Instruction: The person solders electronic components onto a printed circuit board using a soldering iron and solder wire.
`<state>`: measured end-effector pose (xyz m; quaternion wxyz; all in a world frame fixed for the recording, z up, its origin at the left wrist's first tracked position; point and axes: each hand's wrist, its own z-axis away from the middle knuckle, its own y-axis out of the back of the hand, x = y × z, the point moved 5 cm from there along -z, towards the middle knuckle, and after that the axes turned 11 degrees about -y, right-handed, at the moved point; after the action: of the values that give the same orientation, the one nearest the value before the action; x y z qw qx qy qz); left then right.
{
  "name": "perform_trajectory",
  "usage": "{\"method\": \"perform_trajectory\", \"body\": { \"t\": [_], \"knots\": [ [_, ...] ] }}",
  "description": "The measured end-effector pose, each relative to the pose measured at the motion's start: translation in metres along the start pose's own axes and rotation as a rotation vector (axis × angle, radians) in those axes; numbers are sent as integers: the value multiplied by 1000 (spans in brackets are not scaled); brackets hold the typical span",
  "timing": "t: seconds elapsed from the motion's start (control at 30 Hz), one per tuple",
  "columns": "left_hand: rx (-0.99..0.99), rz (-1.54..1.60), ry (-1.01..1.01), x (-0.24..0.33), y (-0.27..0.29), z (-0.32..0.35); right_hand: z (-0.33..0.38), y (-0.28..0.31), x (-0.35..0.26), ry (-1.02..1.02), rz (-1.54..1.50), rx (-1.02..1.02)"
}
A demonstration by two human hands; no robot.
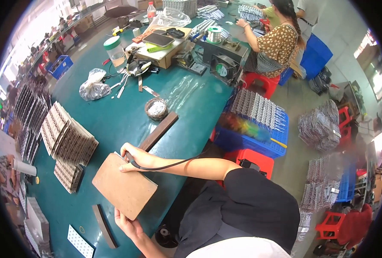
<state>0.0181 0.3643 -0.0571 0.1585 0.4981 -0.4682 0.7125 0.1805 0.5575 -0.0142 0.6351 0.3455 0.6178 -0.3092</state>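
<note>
A flat tan rectangular board [124, 185] is held tilted over the green table, its broad face turned up. My right hand [136, 158] grips its upper right edge, thumb on top and fingers curled behind. A black cord [174, 165] runs from this hand along the forearm; what it joins is hidden. My left hand [127, 223] holds the board's lower edge, with the fingers partly underneath. Beyond the right hand lies a dark brown bar [160, 131]. Another dark bar [104, 226] rests left of my left hand.
Stacked slotted panels [70, 135] stand at the left, near a white dotted plate [80, 241]. A round bowl of small white pieces [156, 109], a bag [94, 85], a lidded jar [115, 51] and a fan [223, 69] sit farther back. A co-worker [277, 43] sits at far right.
</note>
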Motion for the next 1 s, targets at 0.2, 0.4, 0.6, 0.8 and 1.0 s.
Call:
{"method": "perform_trajectory", "body": {
  "t": [0.2, 0.4, 0.6, 0.8, 1.0],
  "knots": [
    [110, 61, 85, 14, -11, 2, -7, -9, 9, 20, -125, -47],
    [-54, -55, 209, 26, -8, -7, -9, -16, 7, 59, -114, -47],
    [-354, -508, 124, 46, -2, -20, -11, -9, -19, 113, -4, -164],
    [-721, -1006, -409, 73, -4, -41, -15, 0, -51, 10, 145, -454],
    [-899, -1290, -1109, 67, 3, -59, -3, -28, -62, 557, 435, -793]
  ]
}}
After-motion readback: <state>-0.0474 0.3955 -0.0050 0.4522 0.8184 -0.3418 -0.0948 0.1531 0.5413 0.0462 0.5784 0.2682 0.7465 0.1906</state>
